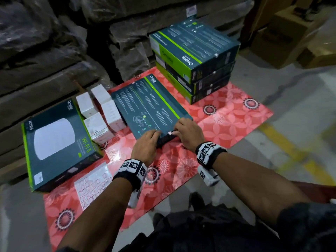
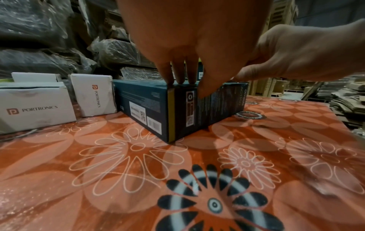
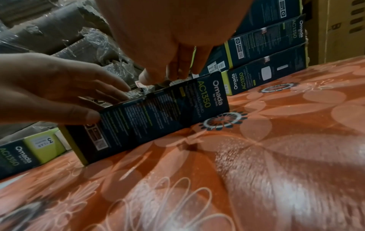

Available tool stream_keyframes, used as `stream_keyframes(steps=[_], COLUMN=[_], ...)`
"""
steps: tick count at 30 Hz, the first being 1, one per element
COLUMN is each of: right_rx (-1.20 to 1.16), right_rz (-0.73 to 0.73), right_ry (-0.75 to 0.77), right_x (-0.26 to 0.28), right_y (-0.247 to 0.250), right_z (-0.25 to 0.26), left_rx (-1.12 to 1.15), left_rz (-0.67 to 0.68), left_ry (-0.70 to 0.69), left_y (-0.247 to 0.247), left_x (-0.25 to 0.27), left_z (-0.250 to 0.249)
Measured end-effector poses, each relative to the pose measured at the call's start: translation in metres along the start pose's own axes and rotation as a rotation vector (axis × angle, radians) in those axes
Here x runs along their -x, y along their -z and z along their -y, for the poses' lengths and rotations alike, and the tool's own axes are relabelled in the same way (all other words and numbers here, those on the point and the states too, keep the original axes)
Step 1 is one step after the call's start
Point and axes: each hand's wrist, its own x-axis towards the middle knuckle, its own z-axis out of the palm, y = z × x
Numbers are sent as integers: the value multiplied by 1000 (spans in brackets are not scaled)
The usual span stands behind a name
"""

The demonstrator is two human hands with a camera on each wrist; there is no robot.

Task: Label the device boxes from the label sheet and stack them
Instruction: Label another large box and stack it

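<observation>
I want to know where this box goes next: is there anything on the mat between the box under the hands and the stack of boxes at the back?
Nothing visible blocks it. The box under both hands lies just near-left of the stack, with only bare mat between them. The white boxes sit on its other side.

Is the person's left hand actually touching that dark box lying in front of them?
Touching. In the left wrist view the fingertips of the left hand press on the top edge of the dark box.
</observation>
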Motion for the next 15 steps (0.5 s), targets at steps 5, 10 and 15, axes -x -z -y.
stream_keyframes(steps=[5, 10, 15], right_rx=[33, 37, 59], right_rz=[21, 23, 11], right_ry=[40, 123, 177], right_x=[-5, -8, -11], right_y=[-1, 2, 3], right_z=[2, 4, 3], left_rx=[-58, -104, -134], left_rz=[24, 69, 108], left_ry=[18, 47, 38], left_y=[-2, -3, -2], left_x=[-2, -2, 0], left_z=[-3, -2, 0])
